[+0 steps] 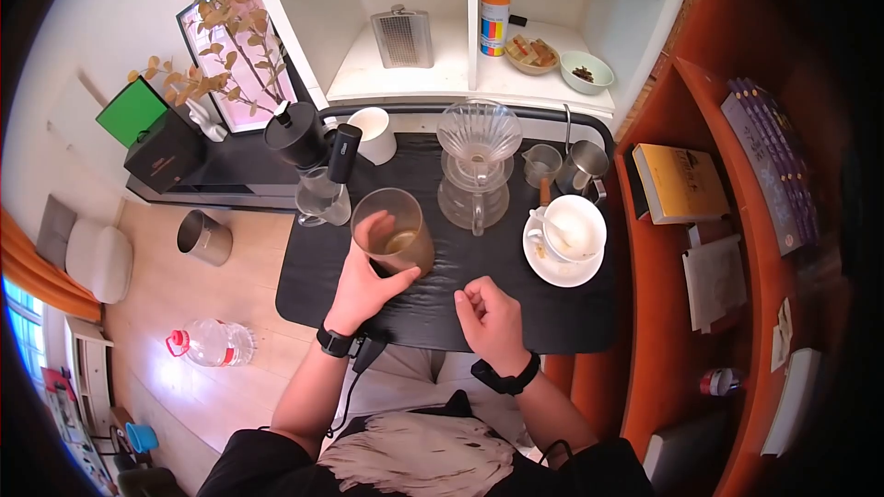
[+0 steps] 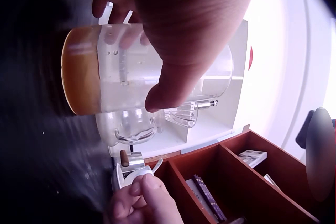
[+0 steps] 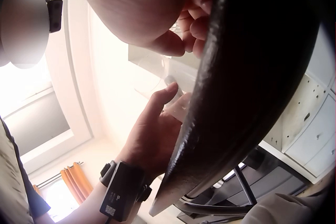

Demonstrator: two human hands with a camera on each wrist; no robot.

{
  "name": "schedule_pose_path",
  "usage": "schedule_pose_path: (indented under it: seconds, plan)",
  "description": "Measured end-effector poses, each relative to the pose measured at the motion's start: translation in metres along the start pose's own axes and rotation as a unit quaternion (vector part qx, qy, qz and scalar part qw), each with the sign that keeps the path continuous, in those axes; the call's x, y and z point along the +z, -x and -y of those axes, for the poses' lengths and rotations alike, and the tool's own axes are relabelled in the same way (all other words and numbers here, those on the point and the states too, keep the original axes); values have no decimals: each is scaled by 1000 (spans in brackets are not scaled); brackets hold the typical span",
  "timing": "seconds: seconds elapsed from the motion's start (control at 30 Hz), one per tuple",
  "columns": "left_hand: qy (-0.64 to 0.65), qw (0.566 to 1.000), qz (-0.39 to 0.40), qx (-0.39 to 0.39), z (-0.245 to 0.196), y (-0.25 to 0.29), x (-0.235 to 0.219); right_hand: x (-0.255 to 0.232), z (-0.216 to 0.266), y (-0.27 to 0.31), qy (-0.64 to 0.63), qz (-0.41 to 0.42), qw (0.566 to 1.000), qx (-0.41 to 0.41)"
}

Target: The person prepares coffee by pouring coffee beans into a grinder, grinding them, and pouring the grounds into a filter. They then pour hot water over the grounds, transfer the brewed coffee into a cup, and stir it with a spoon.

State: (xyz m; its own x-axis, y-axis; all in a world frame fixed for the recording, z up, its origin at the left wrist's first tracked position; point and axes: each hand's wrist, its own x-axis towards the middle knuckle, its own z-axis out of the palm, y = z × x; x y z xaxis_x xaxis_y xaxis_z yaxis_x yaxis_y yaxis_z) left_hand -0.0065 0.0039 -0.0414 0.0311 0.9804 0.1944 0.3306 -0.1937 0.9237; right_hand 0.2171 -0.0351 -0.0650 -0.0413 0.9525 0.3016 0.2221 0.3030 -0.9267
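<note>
My left hand (image 1: 364,281) grips a tall clear glass (image 1: 405,221) on the black table, thumb on the near side and fingers behind it. Brownish liquid (image 2: 82,71) fills the bottom of the glass in the left wrist view. My right hand (image 1: 491,324) is by the table's front edge, its fingers loosely curled and nothing in them; the right wrist view shows its fingers (image 3: 197,29) bent too. Behind the glass, to the right, a ribbed clear dripper (image 1: 479,133) sits on a glass server (image 1: 473,198).
A white cup (image 1: 573,228) on a saucer (image 1: 543,267), a small glass (image 1: 541,166) and a metal cup (image 1: 587,164) stand at the right. At the back left are a black grinder (image 1: 295,133), a small glass pitcher (image 1: 322,198) and a white cup (image 1: 373,136). Shelves (image 1: 405,92) rise behind.
</note>
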Motion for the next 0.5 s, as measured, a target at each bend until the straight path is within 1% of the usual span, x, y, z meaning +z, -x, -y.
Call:
schedule_pose_path:
  seconds: [0.07,0.1,0.17,0.2,0.27,0.3,0.37,0.4,0.47,0.5]
  plan:
    - [10,999,-30,-6,-2,0,1,0,1,-1,-6,1,1000,8]
    - [10,999,-31,-6,-1,-1,1,0,0,-2,-6,2,1000,8]
    - [-38,996,-67,49,1,-3,2,-4,-3,-5,-45,29,996,76]
    - [-38,996,-65,49,0,-5,1,-8,-3,-8,-45,28,996,77]
    - [-39,996,-63,45,-3,-6,-3,-17,3,-23,-78,13,990,119]
    - [-38,996,-64,44,-2,-7,-5,-23,12,-31,-39,-15,994,101]
    - [-3,994,-101,41,-1,-10,-8,-24,16,-47,-22,-67,996,61]
    - [8,993,-112,46,-3,-10,-10,-23,12,-53,-22,-67,996,61]
    - [7,991,-121,50,-9,-12,-14,-15,0,-65,-60,-39,992,103]
    - [5,990,-130,54,-12,-11,-16,-13,-2,-66,-62,-38,992,102]
